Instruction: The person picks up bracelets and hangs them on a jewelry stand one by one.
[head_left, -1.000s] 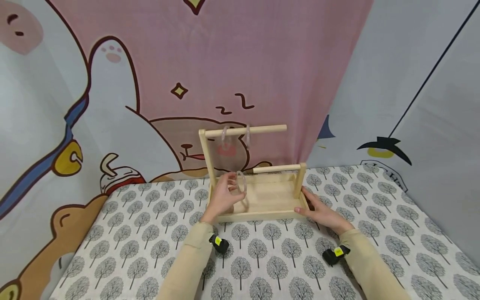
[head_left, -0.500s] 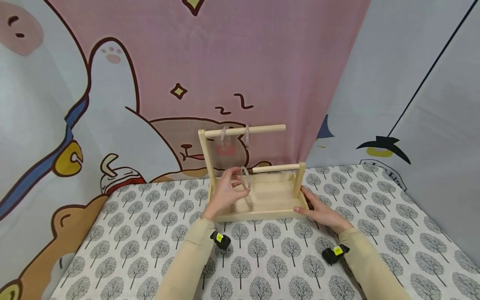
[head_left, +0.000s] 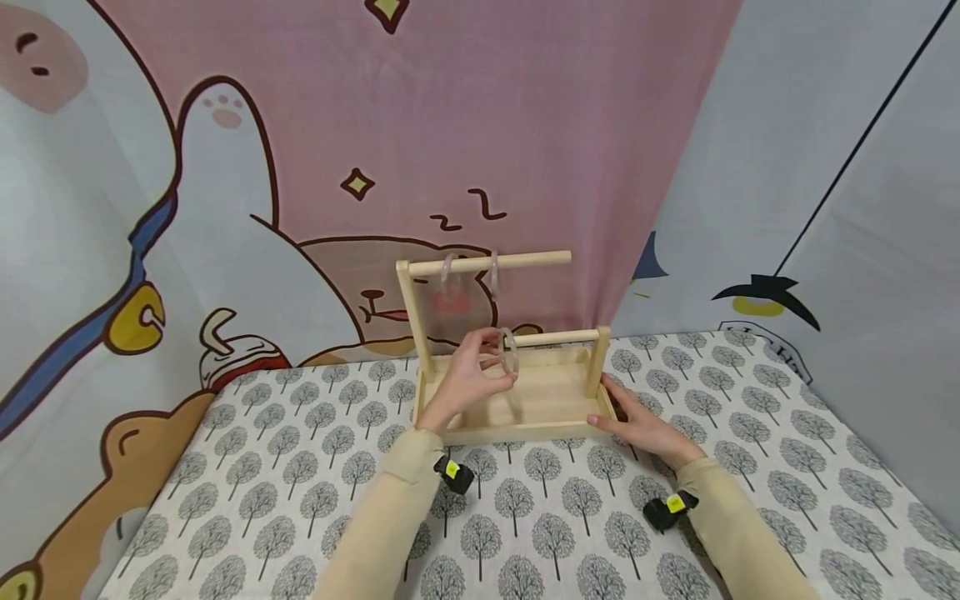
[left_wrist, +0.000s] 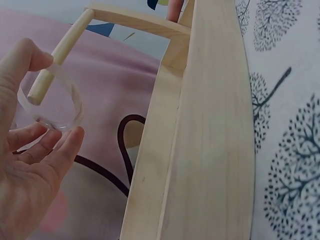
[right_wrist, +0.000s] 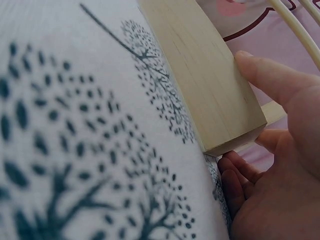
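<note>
My left hand (head_left: 467, 382) pinches a translucent pale bangle (head_left: 515, 360) between thumb and fingers, above the tray of a wooden jewelry stand (head_left: 517, 432). The bangle is upright beside the free end of the stand's lower bar (head_left: 561, 337); in the left wrist view the bar's tip (left_wrist: 39, 94) shows within the ring's outline. Two similar bangles, one on the left (head_left: 447, 279) and one on the right (head_left: 494, 279), hang from the taller upper bar (head_left: 536, 259). My right hand (head_left: 647, 427) grips the tray's front right corner (right_wrist: 232, 125), thumb at the front rim and fingers round the end.
The stand sits on a table covered with a tree-print cloth (head_left: 555, 533). A left post (head_left: 412, 317) carries the upper bar, and a shorter right post (head_left: 597, 362) carries the lower one. Behind hangs a pink cartoon curtain (head_left: 570, 150).
My left hand has moved right and slightly up with the bangle, bringing it to the lower bar's free end. The right hand and the stand stay in place.
</note>
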